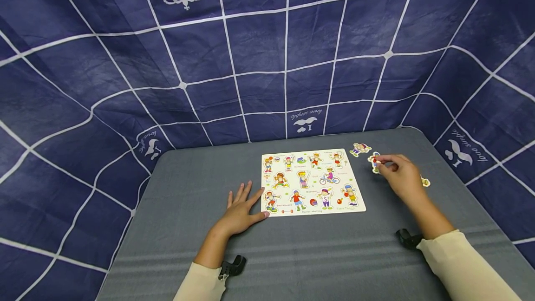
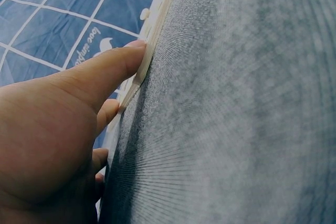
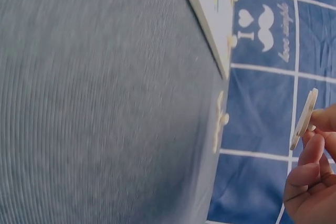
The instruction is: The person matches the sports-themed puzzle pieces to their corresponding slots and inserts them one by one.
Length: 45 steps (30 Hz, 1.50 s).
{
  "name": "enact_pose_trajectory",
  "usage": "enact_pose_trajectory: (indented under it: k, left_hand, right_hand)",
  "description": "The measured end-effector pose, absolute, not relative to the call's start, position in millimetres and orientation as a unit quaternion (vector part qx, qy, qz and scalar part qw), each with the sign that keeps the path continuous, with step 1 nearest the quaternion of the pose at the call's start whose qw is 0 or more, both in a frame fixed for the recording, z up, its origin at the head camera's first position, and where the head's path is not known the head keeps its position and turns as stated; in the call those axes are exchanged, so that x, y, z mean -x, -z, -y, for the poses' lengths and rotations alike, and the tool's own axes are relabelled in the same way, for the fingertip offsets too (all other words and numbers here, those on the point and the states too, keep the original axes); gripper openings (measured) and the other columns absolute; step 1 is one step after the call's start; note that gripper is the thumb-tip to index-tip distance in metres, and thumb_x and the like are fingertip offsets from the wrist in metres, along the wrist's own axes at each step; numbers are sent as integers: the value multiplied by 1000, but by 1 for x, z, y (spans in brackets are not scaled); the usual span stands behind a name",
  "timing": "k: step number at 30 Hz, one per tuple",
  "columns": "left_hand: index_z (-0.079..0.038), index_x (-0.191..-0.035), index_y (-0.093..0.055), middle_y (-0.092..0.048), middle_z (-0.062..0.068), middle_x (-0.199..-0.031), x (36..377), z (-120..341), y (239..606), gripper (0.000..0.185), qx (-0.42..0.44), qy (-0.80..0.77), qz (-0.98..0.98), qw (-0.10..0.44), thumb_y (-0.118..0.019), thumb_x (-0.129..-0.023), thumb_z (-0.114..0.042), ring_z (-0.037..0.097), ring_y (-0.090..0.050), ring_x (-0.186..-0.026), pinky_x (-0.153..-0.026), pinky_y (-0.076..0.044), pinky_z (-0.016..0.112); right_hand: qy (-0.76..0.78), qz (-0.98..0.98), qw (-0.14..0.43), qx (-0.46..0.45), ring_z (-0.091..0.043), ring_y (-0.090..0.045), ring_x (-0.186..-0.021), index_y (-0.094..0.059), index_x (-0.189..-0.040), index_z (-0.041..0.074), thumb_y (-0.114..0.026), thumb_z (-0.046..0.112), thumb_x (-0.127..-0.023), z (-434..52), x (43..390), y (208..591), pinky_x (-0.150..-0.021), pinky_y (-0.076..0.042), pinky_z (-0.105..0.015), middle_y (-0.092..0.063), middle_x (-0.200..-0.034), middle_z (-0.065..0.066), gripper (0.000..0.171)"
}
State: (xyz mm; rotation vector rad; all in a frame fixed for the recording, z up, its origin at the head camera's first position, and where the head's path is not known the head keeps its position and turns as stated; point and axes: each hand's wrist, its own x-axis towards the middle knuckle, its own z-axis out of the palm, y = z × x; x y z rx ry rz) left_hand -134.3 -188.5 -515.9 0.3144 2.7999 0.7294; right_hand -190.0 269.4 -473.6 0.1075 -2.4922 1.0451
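A white wooden knob puzzle board (image 1: 350, 167), printed with children playing sports, lies on the grey table. At its left edge rests my left hand (image 1: 239, 213), fingers spread, with the thumb and index fingertip touching the board. My right hand (image 1: 402, 176) is to the right of the board and pinches a puzzle piece (image 1: 374, 163) between thumb and fingers. The right wrist view shows this thin piece (image 3: 303, 121) tilted and off the table, held by its small knob. Behind it another puzzle piece (image 1: 360, 149) lies flat near the board's upper right corner.
One more puzzle piece (image 1: 425, 181) shows partly from behind my right hand. The grey cloth-covered table (image 1: 196, 185) meets a blue curtain (image 1: 259, 92) with white grid lines at the back and sides. Black straps sit at both wrists.
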Motion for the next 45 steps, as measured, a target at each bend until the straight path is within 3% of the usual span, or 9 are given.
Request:
enact_pose_trajectory:
  k: [19, 45]
  left_hand:
    - [-32, -159, -33, -9, 11, -172, 134, 189, 516, 80, -112, -247, -955, 116, -64, -91, -62, 35, 1, -160, -123, 6, 66]
    - [-30, -158, -36, -12, 13, -171, 135, 189, 517, 79, -117, -255, -955, 100, -65, -91, -59, 37, -1, -159, -122, 5, 67]
  right_hand:
    - [-387, 894, 202, -100, 3, -44, -65, -78, -103, 5, -76, 3, -87, -219, 175, 470, -55, -35, -14, -61, -84, -8, 16]
    - [-439, 874, 116, -170, -1, -45, -63, -78, -97, 10, -77, 4, -86, -172, 162, 482, -54, -38, -20, -58, -79, 2, 13]
